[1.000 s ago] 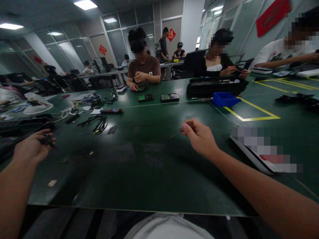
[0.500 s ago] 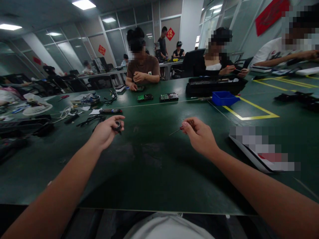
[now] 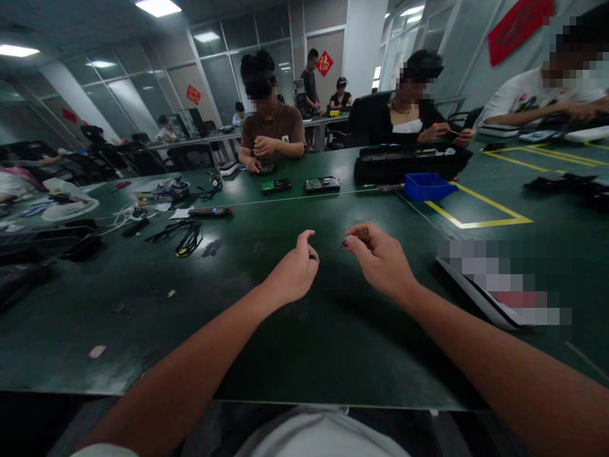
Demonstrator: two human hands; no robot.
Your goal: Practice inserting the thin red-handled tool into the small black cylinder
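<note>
In front of me above the green table, my right hand [image 3: 380, 257] is closed around the handle of a screwdriver [image 3: 335, 249]. Its thin metal shaft points left and slightly down. My left hand [image 3: 292, 270] is beside the screwdriver's tip, its fingers curled round a small dark round object [image 3: 313, 257], with the index finger raised. Most of that object is hidden by the hand, and its kind is unclear. Whether the tip touches it, I cannot tell.
Ahead lie two circuit-board devices, the nearer one silver-edged [image 3: 322, 184]. A blue bin [image 3: 428, 187] and long black case [image 3: 409, 168] stand at right. A blurred-out packet [image 3: 495, 285] is right of my arm. Coiled black cables [image 3: 188, 238] lie left. Co-workers sit opposite.
My left hand has moved right with the small dark object, from near the cables to the screwdriver's tip. My right hand has barely moved.
</note>
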